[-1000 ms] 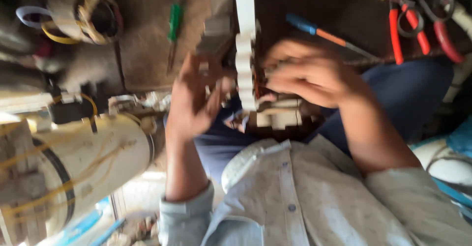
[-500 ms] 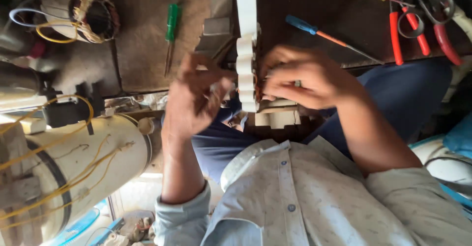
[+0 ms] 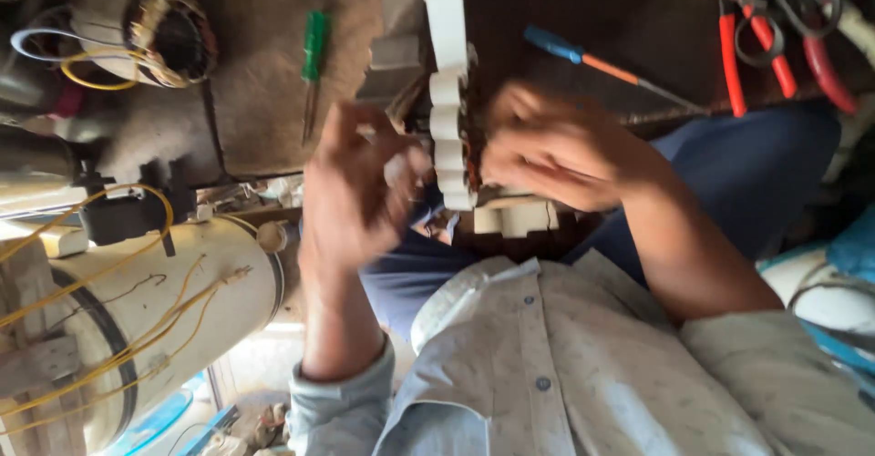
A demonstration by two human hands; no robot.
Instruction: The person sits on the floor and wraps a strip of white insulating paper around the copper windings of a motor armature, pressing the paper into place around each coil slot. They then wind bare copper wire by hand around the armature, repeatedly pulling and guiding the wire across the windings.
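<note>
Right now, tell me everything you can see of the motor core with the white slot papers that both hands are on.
The motor core is a dark ring with coppery windings showing inside; a column of white paper-like strips stands along its edge, more lying at its lower side. It is held on edge over the lap. The left hand touches the strips; the right hand grips the other side. Motion blur hides finer detail.

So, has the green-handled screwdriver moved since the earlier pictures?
No. The green-handled screwdriver lies in the same spot, equally far left of the blue-handled screwdriver and right of the round wound motor coil.
</note>
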